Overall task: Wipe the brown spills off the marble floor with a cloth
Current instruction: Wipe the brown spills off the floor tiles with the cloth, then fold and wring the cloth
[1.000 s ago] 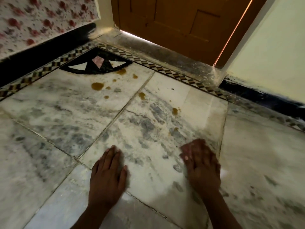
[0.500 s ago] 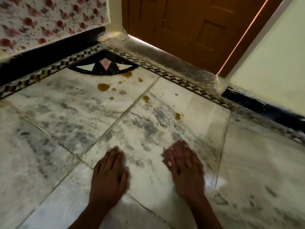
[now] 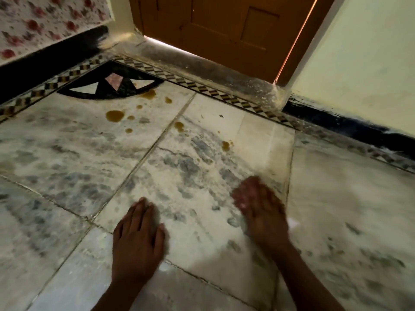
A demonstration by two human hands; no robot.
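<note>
A: Left hand (image 3: 139, 241) flat, fingers straight, on the marble floor (image 3: 67, 153). Right hand (image 3: 258, 209) blurred; a pale cloth (image 3: 293, 224) seems to peek out under it, grip unclear.

B: Mid-wipe, I'd judge. Brown spills (image 3: 115, 115) sit well ahead by the corner inlay (image 3: 107, 86); next he must reach forward

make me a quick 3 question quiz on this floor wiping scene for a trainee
1. True or false: the left hand rests flat on the marble floor.
2. Where does the largest brown spill lie? A) beside the right hand B) just below the black corner inlay C) on the door
3. Fill in: the right hand looks ___ in the frame, so any cloth under it cannot be made out.

Key
1. True
2. B
3. Blurred
</note>
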